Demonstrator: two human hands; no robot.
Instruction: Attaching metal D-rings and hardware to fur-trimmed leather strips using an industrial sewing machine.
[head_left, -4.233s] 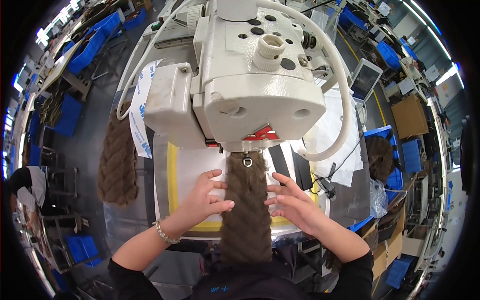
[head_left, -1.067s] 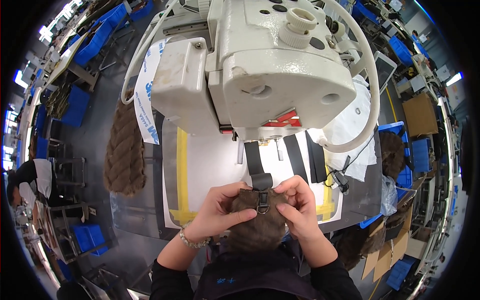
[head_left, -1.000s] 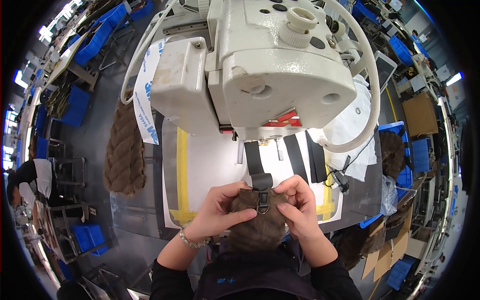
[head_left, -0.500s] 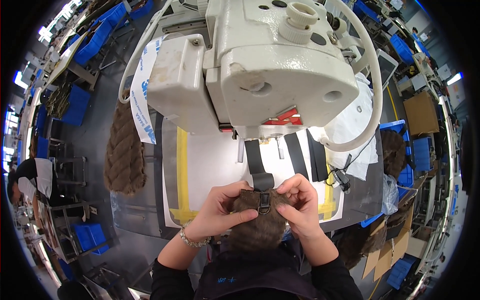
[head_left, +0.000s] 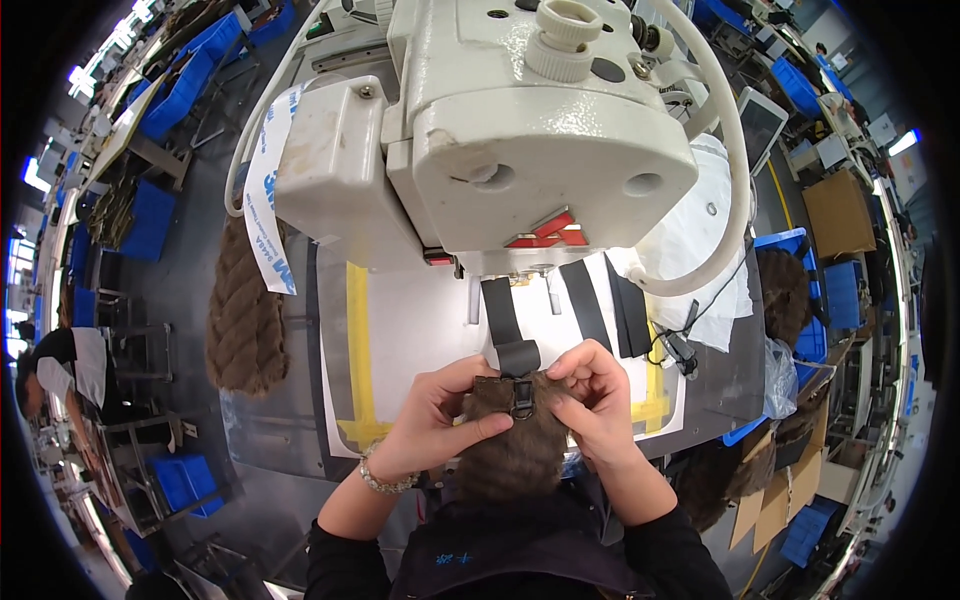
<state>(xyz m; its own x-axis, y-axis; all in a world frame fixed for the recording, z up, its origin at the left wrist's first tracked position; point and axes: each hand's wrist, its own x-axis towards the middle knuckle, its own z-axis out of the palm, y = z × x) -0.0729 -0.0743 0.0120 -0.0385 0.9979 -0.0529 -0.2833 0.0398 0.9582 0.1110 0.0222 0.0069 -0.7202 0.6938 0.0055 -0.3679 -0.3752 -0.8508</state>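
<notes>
A piece of brown fur (head_left: 513, 460) is gripped at its upper edge between my two hands, close to the near side of the worktable. My left hand (head_left: 440, 415) pinches the left corner, its thumb lying beside a small black buckle with a metal ring (head_left: 523, 398). At the right corner, my right hand (head_left: 594, 402) pinches the edge between thumb and fingers. A black webbing strap (head_left: 502, 312), folded over at its near end, meets the fur's upper edge and runs back beneath the head of a white sewing machine (head_left: 540, 190).
More black straps (head_left: 585, 305) lie right of the needle area. A black cable with a small device (head_left: 680, 348) rests beside white cloth (head_left: 715, 240). Another brown fur piece (head_left: 245, 320) is at the left. Blue bins (head_left: 790, 242) and an open cardboard box (head_left: 775, 500) stand on the right.
The whole view has shifted a little, so the machine sits slightly further left in it. Both hands keep the same hold on the fur, with only a slight movement.
</notes>
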